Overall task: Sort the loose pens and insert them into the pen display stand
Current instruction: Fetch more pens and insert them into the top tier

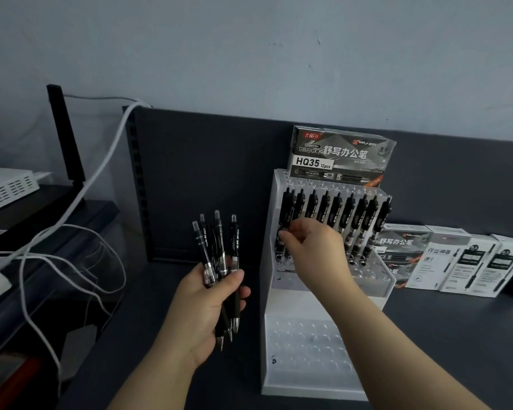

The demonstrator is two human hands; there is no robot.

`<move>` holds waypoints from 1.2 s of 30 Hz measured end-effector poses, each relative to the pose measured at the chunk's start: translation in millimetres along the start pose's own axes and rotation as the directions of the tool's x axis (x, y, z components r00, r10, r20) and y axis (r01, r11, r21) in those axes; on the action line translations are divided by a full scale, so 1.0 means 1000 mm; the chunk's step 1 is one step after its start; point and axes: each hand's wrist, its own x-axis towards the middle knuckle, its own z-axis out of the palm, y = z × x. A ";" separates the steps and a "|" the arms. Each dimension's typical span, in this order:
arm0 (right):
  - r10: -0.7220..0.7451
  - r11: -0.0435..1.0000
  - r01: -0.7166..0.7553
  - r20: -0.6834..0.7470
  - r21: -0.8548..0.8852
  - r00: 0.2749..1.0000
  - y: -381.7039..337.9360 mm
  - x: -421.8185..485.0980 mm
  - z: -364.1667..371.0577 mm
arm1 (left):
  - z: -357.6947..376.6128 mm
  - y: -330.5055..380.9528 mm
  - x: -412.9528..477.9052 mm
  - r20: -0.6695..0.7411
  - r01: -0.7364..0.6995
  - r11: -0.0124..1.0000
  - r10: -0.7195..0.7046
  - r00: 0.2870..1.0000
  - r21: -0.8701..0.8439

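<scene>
The left grip, a bare hand, is clamped round a bunch of 4 black pens. They are held upright over the desk, clear push-buttons up and metal tips down, just left of the display stand.

The right grip is reached across to the top tier of the stand. Its thumb and fingertips are pinched together on the end pen, at the left end of the row. About 10 black pens are counted in that row, all leaning back; the 2 at the left overlap, so the count is not certain. 2 lower tiers of round holes are seen below the row, though part of the middle one is hidden by the right arm.

1 dark box marked "HQ35 12pcs" is stood upright behind the row. On the desk to the right, 1 more dark box and 2 white boxes are laid side by side. White cables are trailed at the left.
</scene>
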 end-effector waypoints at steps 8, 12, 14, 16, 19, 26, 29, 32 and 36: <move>-0.012 0.998 0.014 0.038 -0.064 0.999 0.000 0.001 0.001 | 0.003 0.001 0.001 0.019 0.013 0.999 -0.012 1.000 -0.029; -0.012 0.998 0.015 0.043 -0.063 0.999 -0.001 -0.002 0.000 | 0.006 0.002 0.000 0.026 0.012 0.999 -0.011 1.000 -0.034; 0.003 1.000 -0.003 -0.004 0.010 1.000 -0.002 -0.007 -0.003 | 0.007 0.003 -0.001 0.034 0.005 0.999 -0.004 0.999 -0.041; 0.025 0.991 -0.018 -0.054 0.136 0.998 -0.006 -0.016 -0.009 | 0.010 0.004 -0.002 0.051 0.000 0.999 0.002 0.999 -0.046; 0.027 0.944 -0.075 0.152 0.320 0.988 -0.016 -0.035 -0.013 | 0.016 0.004 -0.004 0.085 -0.025 0.999 0.029 0.996 -0.044; 0.091 0.818 -0.292 0.389 0.496 0.917 -0.022 -0.038 -0.018 | 0.026 0.001 -0.010 0.144 -0.065 0.997 0.069 0.987 -0.028; 0.132 0.787 -0.278 0.288 0.552 0.948 -0.023 -0.030 -0.027 | 0.029 0.000 -0.009 0.086 -0.044 0.997 0.049 0.995 -0.070; 0.194 0.773 -0.203 0.080 0.600 0.978 -0.018 -0.016 -0.039 | 0.025 -0.002 -0.007 0.009 -0.028 0.996 0.029 1.000 -0.080; 0.157 0.888 -0.079 -0.136 0.453 0.978 -0.006 -0.001 -0.040 | 0.023 -0.005 -0.006 -0.053 -0.029 0.998 0.025 0.998 -0.063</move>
